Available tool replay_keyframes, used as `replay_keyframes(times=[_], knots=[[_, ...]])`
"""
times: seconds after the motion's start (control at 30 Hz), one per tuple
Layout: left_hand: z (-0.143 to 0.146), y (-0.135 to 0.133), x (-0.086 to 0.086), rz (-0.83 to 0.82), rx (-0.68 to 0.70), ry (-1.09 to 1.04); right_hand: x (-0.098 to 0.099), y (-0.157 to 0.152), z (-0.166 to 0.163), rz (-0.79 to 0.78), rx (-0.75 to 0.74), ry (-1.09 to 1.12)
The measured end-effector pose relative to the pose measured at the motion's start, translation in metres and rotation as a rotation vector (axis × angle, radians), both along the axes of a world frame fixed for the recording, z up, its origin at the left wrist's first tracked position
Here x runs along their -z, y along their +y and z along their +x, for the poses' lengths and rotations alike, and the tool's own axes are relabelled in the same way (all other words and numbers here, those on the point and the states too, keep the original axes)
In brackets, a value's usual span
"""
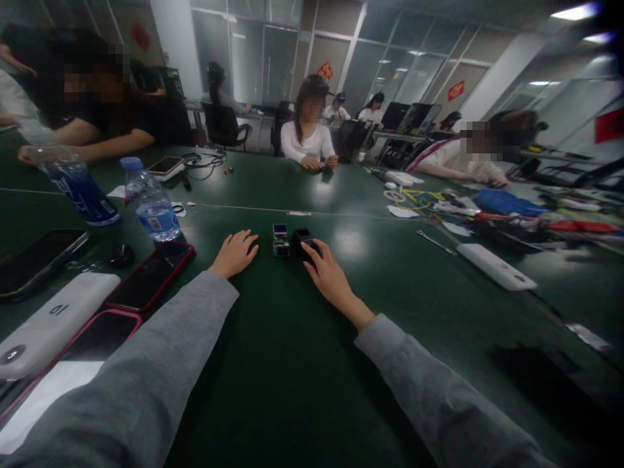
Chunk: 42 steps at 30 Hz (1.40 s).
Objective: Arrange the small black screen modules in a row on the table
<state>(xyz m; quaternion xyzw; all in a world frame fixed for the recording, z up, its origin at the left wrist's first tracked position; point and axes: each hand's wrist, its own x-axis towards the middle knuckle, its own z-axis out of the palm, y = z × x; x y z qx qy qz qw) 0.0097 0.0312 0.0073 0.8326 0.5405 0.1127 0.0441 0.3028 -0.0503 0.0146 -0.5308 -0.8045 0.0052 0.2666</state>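
Note:
My left hand [234, 253] lies palm down on the dark green table [273, 364], its fingers stretched out and holding nothing. Just right of its fingertips stands a small electronic module [281, 242] with a little screen and exposed board parts, apart from the hand. Beside that module is a small black box-shaped device [303, 235]. My right hand [330, 276] has its fingers on the near right side of this black device, with the thumb nearer me; part of the device is hidden under the fingers.
Phones [152, 276], a white power bank [58, 322] and bottles [153, 211] stand or lie at left. Tangled cables [419, 198], a blue cloth-like item [509, 201], a thin metal tool [436, 242] and another white power bank [494, 266] lie at right. Several people sit around.

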Motion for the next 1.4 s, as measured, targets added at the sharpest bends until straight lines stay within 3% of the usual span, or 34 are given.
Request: replay_keyframes(times=[0.13, 0.63, 1.0, 1.27, 1.4], knots=[[0.001, -0.002, 0.002, -0.018, -0.061, -0.009, 0.003, 0.001, 0.0, 0.005, -0.005, -0.001], [0.006, -0.012, -0.003, -0.064, -0.061, -0.014, 0.004, 0.0, 0.001, -0.002, 0.007, -0.003], [0.004, -0.009, 0.001, -0.029, -0.067, 0.014, 0.008, 0.004, 0.004, 0.142, 0.045, 0.041], [0.006, -0.011, -0.001, -0.03, -0.082, 0.033, 0.012, 0.006, 0.006, 0.082, -0.017, 0.076], [0.007, -0.012, -0.004, -0.046, -0.08, 0.034, 0.013, 0.008, 0.007, 0.058, -0.016, 0.194]])
